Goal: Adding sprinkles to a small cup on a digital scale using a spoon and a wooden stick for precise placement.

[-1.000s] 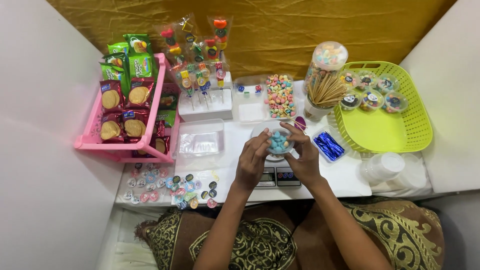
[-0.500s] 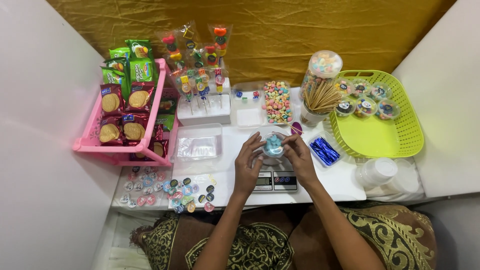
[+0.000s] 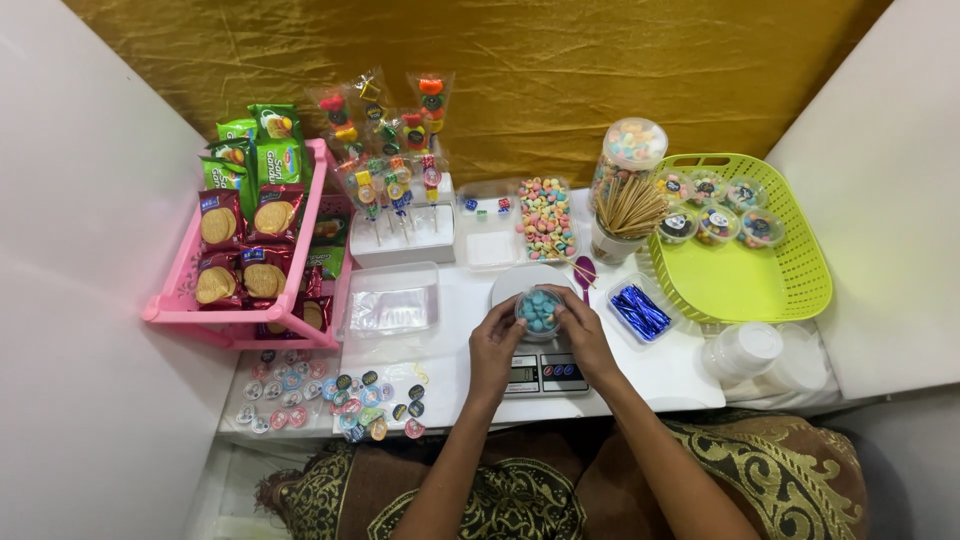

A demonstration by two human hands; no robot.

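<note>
We hold the little cup [image 3: 540, 311] of blue candies over the scale [image 3: 541, 372] in the middle of the table, left hand [image 3: 497, 345] and right hand [image 3: 583, 335] fingers pinching its sides, and if we squeeze or tip it, candies may spill.

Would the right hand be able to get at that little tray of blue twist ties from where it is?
Probably yes. The right hand helps hold the small cup of blue candies, and the tray of ties lies just to its right on the table, with nothing between them. It would have to let go of the cup first.
</note>
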